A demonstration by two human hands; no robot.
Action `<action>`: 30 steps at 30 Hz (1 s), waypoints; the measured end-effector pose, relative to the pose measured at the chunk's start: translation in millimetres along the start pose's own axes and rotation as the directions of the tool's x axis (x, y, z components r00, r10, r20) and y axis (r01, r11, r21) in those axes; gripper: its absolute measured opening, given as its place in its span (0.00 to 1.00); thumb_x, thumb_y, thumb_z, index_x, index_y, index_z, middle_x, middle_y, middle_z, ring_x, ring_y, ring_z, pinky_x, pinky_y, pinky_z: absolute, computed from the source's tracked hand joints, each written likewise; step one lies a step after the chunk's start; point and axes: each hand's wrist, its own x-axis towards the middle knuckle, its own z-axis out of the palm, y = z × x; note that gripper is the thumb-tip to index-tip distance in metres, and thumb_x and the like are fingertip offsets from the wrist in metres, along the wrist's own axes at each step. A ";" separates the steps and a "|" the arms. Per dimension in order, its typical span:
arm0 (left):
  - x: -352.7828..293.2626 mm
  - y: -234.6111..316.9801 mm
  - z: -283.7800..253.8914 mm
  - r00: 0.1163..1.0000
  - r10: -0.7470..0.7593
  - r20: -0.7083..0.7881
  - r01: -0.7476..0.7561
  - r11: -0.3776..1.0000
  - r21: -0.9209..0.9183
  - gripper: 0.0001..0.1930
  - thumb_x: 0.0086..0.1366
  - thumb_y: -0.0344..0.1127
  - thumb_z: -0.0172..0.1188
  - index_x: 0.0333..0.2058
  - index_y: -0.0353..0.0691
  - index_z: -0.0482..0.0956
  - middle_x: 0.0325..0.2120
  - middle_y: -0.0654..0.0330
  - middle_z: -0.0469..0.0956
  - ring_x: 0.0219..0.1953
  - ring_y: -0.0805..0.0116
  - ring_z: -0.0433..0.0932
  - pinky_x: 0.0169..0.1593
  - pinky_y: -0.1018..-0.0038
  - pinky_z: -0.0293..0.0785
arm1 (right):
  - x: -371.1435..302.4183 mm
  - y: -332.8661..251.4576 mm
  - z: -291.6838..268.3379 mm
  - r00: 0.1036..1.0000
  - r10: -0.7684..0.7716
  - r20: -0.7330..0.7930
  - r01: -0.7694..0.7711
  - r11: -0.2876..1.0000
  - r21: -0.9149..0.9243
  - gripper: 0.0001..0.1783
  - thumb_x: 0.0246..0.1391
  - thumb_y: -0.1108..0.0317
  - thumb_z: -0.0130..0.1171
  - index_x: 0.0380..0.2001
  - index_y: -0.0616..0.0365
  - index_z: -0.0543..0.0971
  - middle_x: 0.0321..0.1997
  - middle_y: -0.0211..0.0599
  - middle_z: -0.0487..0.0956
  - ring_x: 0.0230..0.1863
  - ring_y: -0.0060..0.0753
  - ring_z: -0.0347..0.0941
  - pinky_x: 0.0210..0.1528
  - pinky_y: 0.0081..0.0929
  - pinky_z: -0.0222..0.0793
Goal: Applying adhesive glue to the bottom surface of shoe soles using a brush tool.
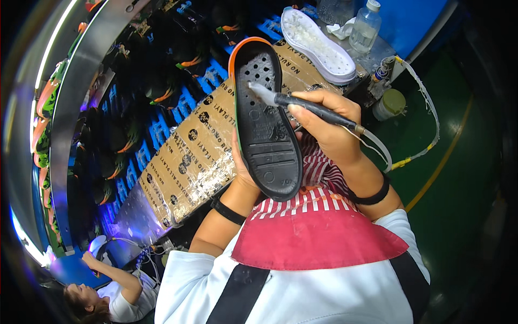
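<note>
A black shoe sole point(264, 137) with an orange and green rim is held upright in front of me, its inner face toward me. My left hand point(241, 162) is closed around its left edge, with most of the fingers hidden behind it. In my right hand point(332, 121) is a black-handled brush point(318, 112), pinched like a pen. A clear tube runs from the handle's back end. The pale bristles touch the sole's inside, just below the group of holes. Parts of the black surface look wet and shiny.
A tape-covered cardboard sheet point(181, 170) covers the bench. A white sole point(318, 46) with whitish residue, a clear bottle point(365, 29) and a greenish can point(389, 105) are at right. Racks of dark shoes point(189, 48) stand left. Another person point(121, 294) works at lower left.
</note>
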 end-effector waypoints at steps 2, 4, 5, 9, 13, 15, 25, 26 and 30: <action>-1.8 -5.6 3.2 0.978 0.100 -0.183 0.010 0.854 0.519 0.48 0.54 0.74 0.36 0.61 0.40 0.54 0.54 0.38 0.63 0.53 0.40 0.68 0.55 0.52 0.68 | 8.1 0.2 0.7 0.973 -0.217 -0.079 0.193 0.952 -0.238 0.08 0.44 0.74 0.64 0.31 0.64 0.80 0.24 0.34 0.79 0.22 0.17 0.73 0.25 0.15 0.66; -7.7 -3.9 -21.2 0.999 -0.008 -0.039 0.023 0.923 0.384 0.47 0.54 0.74 0.37 0.62 0.41 0.54 0.55 0.40 0.62 0.53 0.39 0.67 0.57 0.52 0.65 | 17.8 -4.6 5.9 0.944 -0.315 -0.097 0.271 0.911 -0.312 0.08 0.41 0.74 0.65 0.29 0.62 0.79 0.21 0.37 0.78 0.19 0.26 0.73 0.23 0.22 0.65; -9.6 -7.7 -22.1 0.997 -0.016 -0.072 0.040 0.933 0.358 0.47 0.54 0.74 0.38 0.62 0.42 0.54 0.56 0.42 0.62 0.54 0.41 0.66 0.58 0.52 0.63 | 21.7 0.1 5.2 0.906 -0.422 -0.042 0.359 0.816 -0.453 0.09 0.42 0.75 0.64 0.30 0.63 0.79 0.22 0.37 0.78 0.21 0.26 0.74 0.23 0.21 0.66; -12.1 -11.8 -28.6 0.926 0.166 -0.339 -0.004 0.903 0.430 0.42 0.58 0.70 0.36 0.62 0.45 0.54 0.59 0.51 0.60 0.59 0.52 0.63 0.62 0.57 0.59 | 24.8 17.7 15.1 0.817 -0.557 0.145 0.525 0.616 -0.588 0.08 0.41 0.71 0.63 0.27 0.60 0.76 0.21 0.39 0.74 0.22 0.43 0.71 0.26 0.33 0.66; -14.0 1.2 -45.8 0.944 0.257 -0.206 -0.102 0.823 0.559 0.40 0.60 0.68 0.36 0.62 0.46 0.54 0.59 0.55 0.61 0.59 0.58 0.64 0.61 0.62 0.61 | 17.2 8.0 16.1 0.819 -0.538 0.200 0.566 0.698 -0.439 0.08 0.40 0.72 0.64 0.26 0.60 0.76 0.21 0.39 0.75 0.22 0.41 0.72 0.26 0.32 0.67; -14.8 3.7 -44.5 0.947 0.257 -0.191 -0.110 0.821 0.561 0.40 0.59 0.68 0.38 0.62 0.45 0.55 0.58 0.55 0.62 0.58 0.58 0.65 0.60 0.61 0.63 | 16.4 0.4 10.5 0.856 -0.506 0.108 0.499 0.753 -0.429 0.11 0.39 0.75 0.66 0.30 0.62 0.79 0.19 0.37 0.75 0.19 0.30 0.72 0.22 0.25 0.64; -16.4 5.7 -47.3 0.930 0.233 -0.283 -0.054 0.850 0.523 0.39 0.58 0.68 0.38 0.60 0.47 0.58 0.57 0.55 0.64 0.57 0.57 0.66 0.60 0.60 0.63 | 13.9 1.4 13.1 0.809 -0.447 0.381 0.585 0.673 -0.453 0.08 0.39 0.75 0.64 0.27 0.61 0.77 0.22 0.41 0.76 0.24 0.43 0.73 0.27 0.32 0.67; -17.0 7.0 -47.3 0.938 0.220 -0.267 -0.053 0.854 0.517 0.39 0.58 0.69 0.38 0.61 0.47 0.58 0.57 0.55 0.64 0.57 0.57 0.66 0.60 0.60 0.63 | 13.0 -0.6 13.0 0.837 -0.458 0.298 0.546 0.734 -0.404 0.08 0.39 0.75 0.64 0.27 0.61 0.77 0.22 0.41 0.76 0.23 0.42 0.73 0.26 0.31 0.67; -14.0 -1.4 -23.0 0.873 0.275 -0.402 0.081 0.732 0.676 0.41 0.56 0.70 0.37 0.61 0.48 0.57 0.57 0.54 0.64 0.57 0.56 0.66 0.60 0.58 0.63 | 15.3 2.4 3.2 0.846 -0.506 0.171 0.505 0.653 -0.564 0.09 0.38 0.75 0.65 0.28 0.62 0.77 0.21 0.41 0.76 0.22 0.40 0.73 0.25 0.30 0.65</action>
